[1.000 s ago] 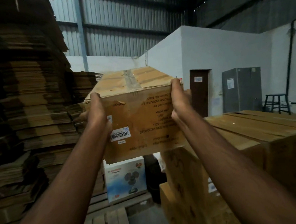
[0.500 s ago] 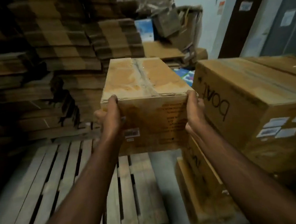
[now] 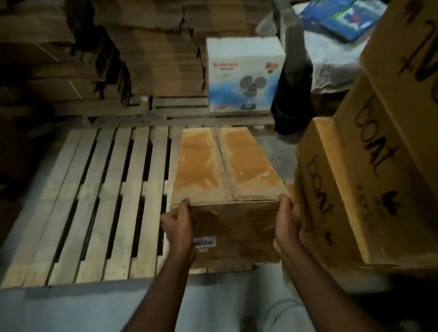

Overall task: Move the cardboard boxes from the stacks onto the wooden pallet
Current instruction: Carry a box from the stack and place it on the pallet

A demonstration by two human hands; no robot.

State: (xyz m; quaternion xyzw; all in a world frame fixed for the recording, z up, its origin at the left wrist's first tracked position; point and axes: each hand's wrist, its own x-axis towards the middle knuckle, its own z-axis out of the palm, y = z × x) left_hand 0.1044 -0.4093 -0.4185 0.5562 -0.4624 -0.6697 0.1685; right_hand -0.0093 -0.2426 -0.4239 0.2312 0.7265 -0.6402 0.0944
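"boat" is handwritten in black marker on the big brown cartons [image 3: 364,181] at the right. The barcode label [image 3: 204,242] on the held box [image 3: 225,165] is too blurred to read.

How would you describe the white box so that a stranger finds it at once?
Start at the wooden pallet on the floor. Behind its far right corner stands the white box. It alone is white, with a fan pictured on it; its neighbours are plain brown cardboard.
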